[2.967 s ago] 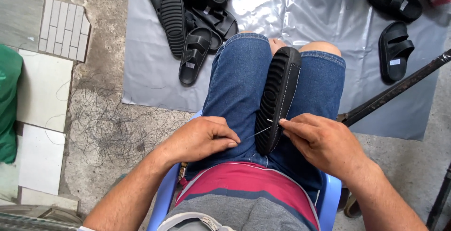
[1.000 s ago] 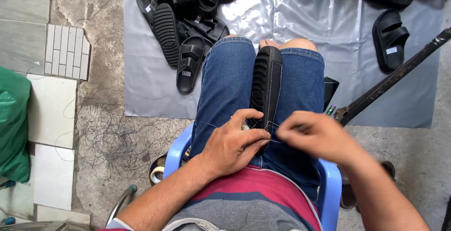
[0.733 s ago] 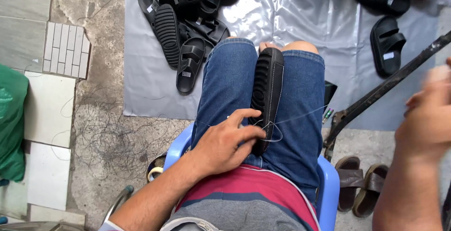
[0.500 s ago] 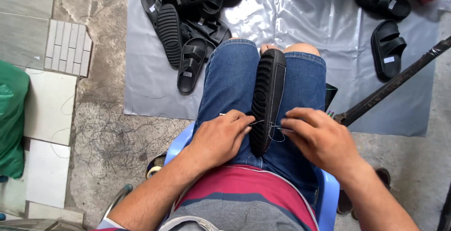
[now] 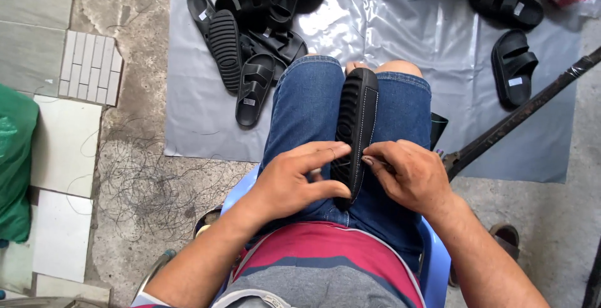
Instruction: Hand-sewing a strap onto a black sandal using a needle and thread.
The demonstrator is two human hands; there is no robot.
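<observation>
Sandal sole (image 5: 355, 134) stands on edge between my knees; my left hand (image 5: 294, 183) clamps its near end, my right hand (image 5: 410, 173) pinches at the stitched rim. I judge stitching underway; next needs a steady thread pull.

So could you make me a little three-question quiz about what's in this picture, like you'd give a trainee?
1. True or false: the black sandal sole stands on edge between the person's knees.
2. Which lies on the grey plastic sheet? A) a heap of black sandals B) a stack of books C) a row of bottles
3. Fill in: the left hand and right hand both touch the ____.

Key: 1 true. 2 A. 3 sole; the left fingers lie against one side and the right fingers pinch at the other.
</observation>
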